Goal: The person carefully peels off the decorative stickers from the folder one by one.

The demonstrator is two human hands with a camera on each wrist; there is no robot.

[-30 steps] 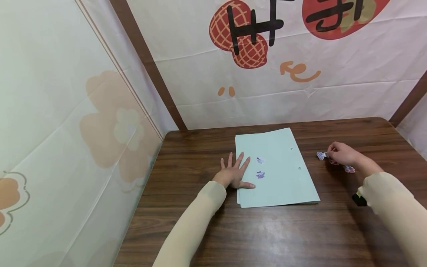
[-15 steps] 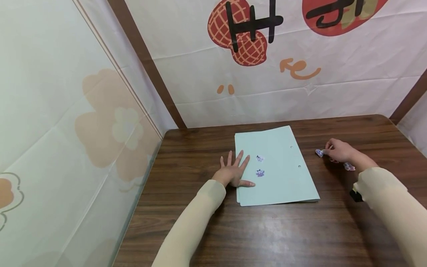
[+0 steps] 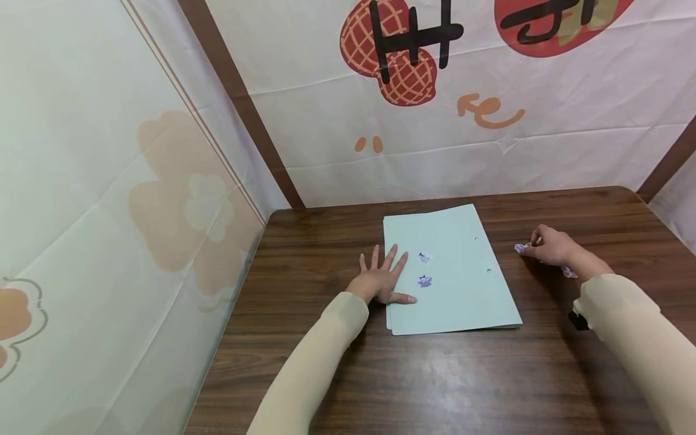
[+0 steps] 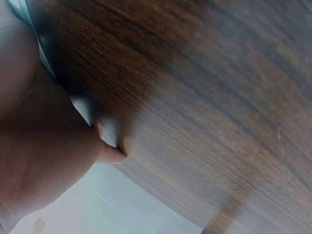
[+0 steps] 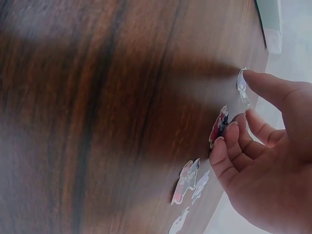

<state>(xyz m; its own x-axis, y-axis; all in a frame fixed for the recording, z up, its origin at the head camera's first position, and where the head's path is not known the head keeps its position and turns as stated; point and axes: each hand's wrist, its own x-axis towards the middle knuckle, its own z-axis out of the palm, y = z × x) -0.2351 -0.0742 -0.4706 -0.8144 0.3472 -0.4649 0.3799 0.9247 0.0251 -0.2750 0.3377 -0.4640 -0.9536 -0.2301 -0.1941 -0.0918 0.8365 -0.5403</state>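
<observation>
My left hand [image 3: 379, 283] lies with fingers spread on the left edge of a pale mint folder [image 3: 451, 302], thumb out across its cover. Two small purple cartoon stickers, an upper one [image 3: 424, 258] and a lower one [image 3: 425, 281], sit on the cover beside its fingertips. Right of the folder my right hand [image 3: 553, 246] is low over the table. In the right wrist view its thumb and index fingertips are at opposite ends of a pale purple sticker [image 5: 242, 87]. The other fingers curl close by a red and black sticker [image 5: 218, 126].
More cut-out stickers, among them a pink and grey one [image 5: 185, 181], lie near the right hand on the brown wooden table [image 3: 435, 380]. Two small metal rivets show on the folder's right side. Printed fabric [image 3: 326, 109] hangs behind the table and along its left.
My right hand has moved slightly left over the stickers, from the middle ones to the leftmost, which its thumb now partly covers. My left hand has stayed flat on the folder.
</observation>
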